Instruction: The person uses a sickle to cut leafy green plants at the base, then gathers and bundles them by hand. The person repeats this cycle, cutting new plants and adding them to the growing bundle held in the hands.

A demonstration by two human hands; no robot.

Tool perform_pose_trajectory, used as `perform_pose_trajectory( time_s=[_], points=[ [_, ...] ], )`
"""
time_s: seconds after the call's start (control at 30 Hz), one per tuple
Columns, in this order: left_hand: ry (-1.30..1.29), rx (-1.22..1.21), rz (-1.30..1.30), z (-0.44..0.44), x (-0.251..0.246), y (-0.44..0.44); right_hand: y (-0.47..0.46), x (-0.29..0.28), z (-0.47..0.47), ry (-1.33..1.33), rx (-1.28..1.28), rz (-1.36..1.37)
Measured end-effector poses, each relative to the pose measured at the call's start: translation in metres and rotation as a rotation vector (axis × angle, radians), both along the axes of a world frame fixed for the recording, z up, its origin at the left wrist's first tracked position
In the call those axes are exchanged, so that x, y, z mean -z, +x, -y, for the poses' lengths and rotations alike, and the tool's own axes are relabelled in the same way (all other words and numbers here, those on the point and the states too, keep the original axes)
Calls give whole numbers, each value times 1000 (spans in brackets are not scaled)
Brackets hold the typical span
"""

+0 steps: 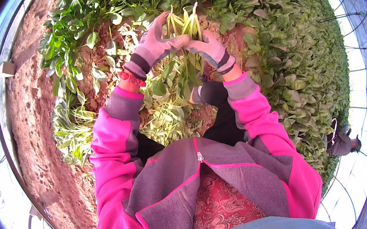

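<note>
Between my two gloved hands is a bunch of spinach-like leafy greens [191,28], its pale stems and root ends pointing up and its leaves hanging down. My left hand [165,38], in a grey-pink knit glove, curls around the bunch from the left with the thumb across the stems. From the right my right hand [208,45], in a matching glove, closes on the same stems; some of its fingers are hidden behind them. Below the hands, cut greens and loose leaves [167,119] lie on the soil between my legs.
Standing leafy plants [300,67] fill the bed to the right and ahead. A pile of pulled greens [73,130] lies at the left, beside a bare soil strip [36,131]. Another person [343,143] is crouched at the far right, near the greenhouse wall.
</note>
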State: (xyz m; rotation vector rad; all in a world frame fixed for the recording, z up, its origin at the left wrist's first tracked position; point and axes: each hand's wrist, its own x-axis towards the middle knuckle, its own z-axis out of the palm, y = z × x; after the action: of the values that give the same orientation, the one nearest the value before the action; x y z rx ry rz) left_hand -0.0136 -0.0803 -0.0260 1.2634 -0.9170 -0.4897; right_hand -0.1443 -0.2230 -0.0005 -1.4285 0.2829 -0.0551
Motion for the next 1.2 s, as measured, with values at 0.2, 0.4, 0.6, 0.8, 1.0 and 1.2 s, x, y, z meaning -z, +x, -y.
perform_pose_trajectory(
  time_s=[0.2,0.4,0.6,0.8,1.0,1.2],
  points=[
    [-11,-138,-377,22,15,-33,3,9,-17,-535,12,-39],
    [-196,-155,-558,-26,-26,18,11,14,15,-266,30,155],
    [77,-458,-116,-208,-74,79,27,50,34,-186,-235,-118],
    [523,-954,218,-373,-90,98,52,127,37,-103,-379,-515],
    [1365,-691,1351,-453,-4,90,76,217,23,-248,-293,-883],
    [1596,-311,1034,-453,181,34,83,319,-5,-280,-150,-1058]
  ],
)
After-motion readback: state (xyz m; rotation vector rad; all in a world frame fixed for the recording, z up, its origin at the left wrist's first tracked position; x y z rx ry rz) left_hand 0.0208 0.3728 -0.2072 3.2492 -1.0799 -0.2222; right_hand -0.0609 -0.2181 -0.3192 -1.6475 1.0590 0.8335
